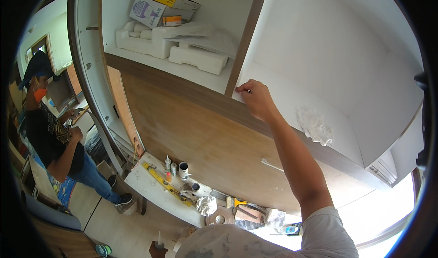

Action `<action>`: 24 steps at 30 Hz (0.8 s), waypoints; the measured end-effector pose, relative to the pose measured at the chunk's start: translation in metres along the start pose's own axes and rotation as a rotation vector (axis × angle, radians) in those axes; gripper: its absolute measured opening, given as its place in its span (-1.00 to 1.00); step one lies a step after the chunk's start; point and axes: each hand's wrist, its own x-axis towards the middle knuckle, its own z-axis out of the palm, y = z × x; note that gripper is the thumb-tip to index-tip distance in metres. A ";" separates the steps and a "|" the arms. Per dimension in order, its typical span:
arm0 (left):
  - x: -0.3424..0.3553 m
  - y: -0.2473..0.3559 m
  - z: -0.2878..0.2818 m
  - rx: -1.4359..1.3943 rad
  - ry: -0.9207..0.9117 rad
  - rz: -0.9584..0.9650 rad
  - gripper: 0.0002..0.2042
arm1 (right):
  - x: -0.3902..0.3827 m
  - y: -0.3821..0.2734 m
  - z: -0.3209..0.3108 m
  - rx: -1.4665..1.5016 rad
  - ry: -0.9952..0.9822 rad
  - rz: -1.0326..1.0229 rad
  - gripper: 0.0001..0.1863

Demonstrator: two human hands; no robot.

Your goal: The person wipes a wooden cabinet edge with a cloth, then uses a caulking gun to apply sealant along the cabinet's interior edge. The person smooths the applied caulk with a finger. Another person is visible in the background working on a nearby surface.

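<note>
My right hand (256, 99) reaches up to the wall cabinet. Its fingers are curled in a pinch against the lower end of the brown-edged upright divider (247, 43); whatever they hold, if anything, is too small to make out. Low in the view, my left hand (158, 250) is closed round a small squeeze bottle with a pale pointed nozzle (159, 238), whose body is mostly hidden. On the white shelf right of my right hand lies a crumpled piece of clear plastic (315, 126).
Boxes (165, 7) and white foam packing (146, 41) fill the left compartment. Below, a white counter (141, 179) carries a yellow spirit level (159, 178), bottles, cans, crumpled foil (206, 205), a tape roll and a brush (236, 202). A co-worker (50, 125) stands at left beyond a door frame.
</note>
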 end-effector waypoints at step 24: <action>-0.003 0.033 0.006 -0.059 -0.022 0.011 -0.46 | 0.013 0.023 -0.028 0.078 -0.030 0.136 -0.70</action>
